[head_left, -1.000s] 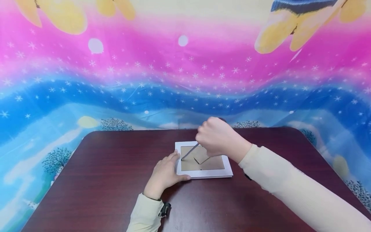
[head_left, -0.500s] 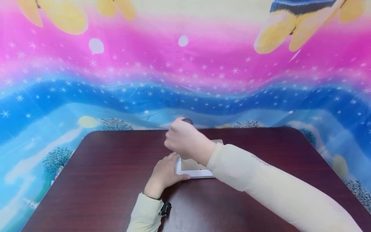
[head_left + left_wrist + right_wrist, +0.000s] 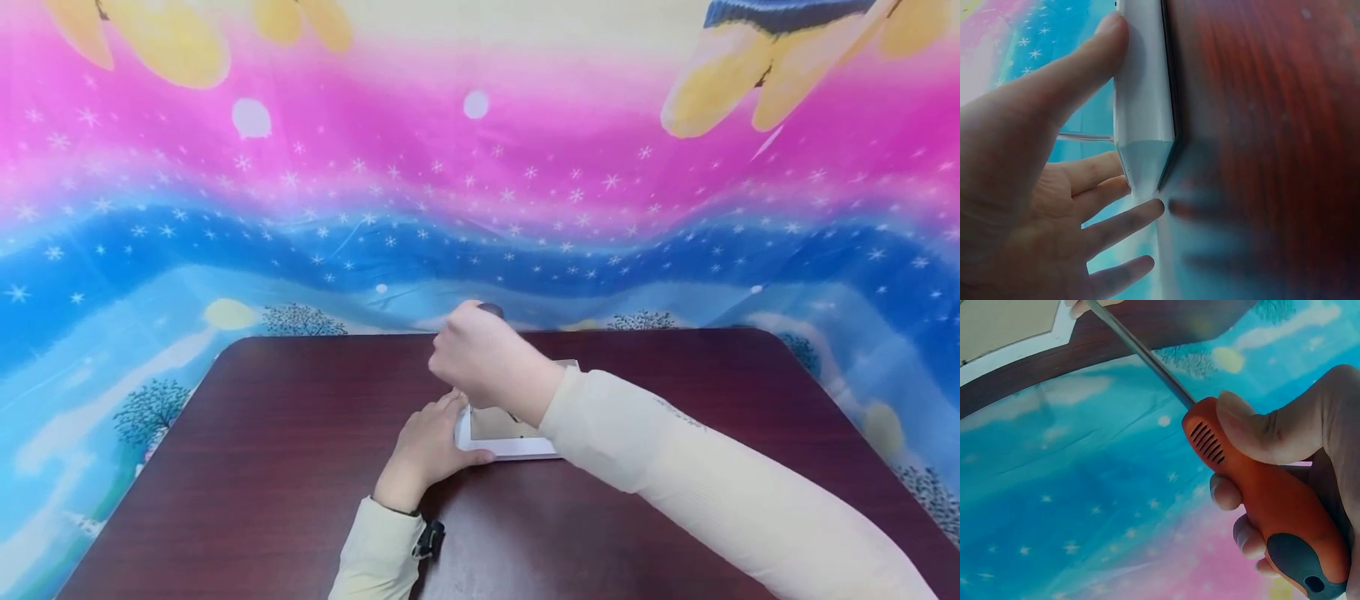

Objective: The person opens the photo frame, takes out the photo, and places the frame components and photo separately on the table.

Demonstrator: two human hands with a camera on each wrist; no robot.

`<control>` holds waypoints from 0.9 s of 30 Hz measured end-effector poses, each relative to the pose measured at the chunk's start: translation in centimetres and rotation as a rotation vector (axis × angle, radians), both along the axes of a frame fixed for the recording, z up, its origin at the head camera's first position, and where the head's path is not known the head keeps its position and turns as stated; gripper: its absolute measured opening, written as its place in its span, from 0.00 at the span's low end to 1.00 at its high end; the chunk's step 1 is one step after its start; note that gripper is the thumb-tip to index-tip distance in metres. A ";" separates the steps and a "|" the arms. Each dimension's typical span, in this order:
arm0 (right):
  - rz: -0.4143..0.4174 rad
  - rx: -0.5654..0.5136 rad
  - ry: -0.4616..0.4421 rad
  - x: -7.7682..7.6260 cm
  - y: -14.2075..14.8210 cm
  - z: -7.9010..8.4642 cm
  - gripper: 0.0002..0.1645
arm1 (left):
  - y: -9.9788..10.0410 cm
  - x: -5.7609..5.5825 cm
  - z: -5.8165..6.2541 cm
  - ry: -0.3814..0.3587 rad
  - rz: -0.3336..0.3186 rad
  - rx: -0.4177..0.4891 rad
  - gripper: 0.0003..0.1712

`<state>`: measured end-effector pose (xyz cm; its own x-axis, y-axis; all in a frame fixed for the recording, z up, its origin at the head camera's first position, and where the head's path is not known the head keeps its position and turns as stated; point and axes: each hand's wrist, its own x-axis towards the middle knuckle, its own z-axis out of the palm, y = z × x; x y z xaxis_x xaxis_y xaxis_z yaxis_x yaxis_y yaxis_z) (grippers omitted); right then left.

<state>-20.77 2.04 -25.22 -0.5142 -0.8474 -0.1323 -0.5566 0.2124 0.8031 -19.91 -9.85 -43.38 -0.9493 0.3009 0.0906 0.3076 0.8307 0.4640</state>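
Observation:
A white picture frame (image 3: 517,448) with a brown backing panel (image 3: 493,425) lies flat on the table. My left hand (image 3: 426,446) steadies its near left corner: the thumb presses along the near side, while the straight, spread fingers reach along the left side. Up close in the left wrist view, the thumb lies on the frame's white edge (image 3: 1144,94). My right hand (image 3: 480,354) grips the orange handle of a screwdriver (image 3: 1272,494), its metal shaft angled toward the frame's left side. From the head, that hand hides the shaft and much of the frame; the tip is out of sight.
The dark red-brown table (image 3: 300,467) surrounds the frame on every side. Behind it hangs a pink and blue printed cloth (image 3: 360,192) with snowflakes. A black strap device (image 3: 429,540) sits on the left wrist.
My right hand has swung left with the screwdriver, from over the frame's middle to its left side, and barely moves over the last half second. The left hand and frame stay put.

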 end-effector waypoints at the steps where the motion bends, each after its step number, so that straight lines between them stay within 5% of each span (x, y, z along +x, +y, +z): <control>1: -0.004 -0.030 -0.014 -0.2 0.6 0.1 0.03 | 0.0 -0.1 0.0 -0.009 0.006 -0.012 0.55; 11: -0.026 -0.372 -0.157 -1.6 7.7 -1.6 0.24 | 0.1 0.0 0.0 -0.025 0.056 -0.059 0.55; 19: 0.004 -0.656 -0.221 -2.3 12.1 -4.4 0.12 | 0.1 -0.3 0.0 -0.024 0.044 -0.068 0.56; 27: -0.048 -0.777 -0.269 -2.4 14.5 -6.7 0.10 | 0.2 -0.2 0.1 -0.037 0.046 -0.075 0.56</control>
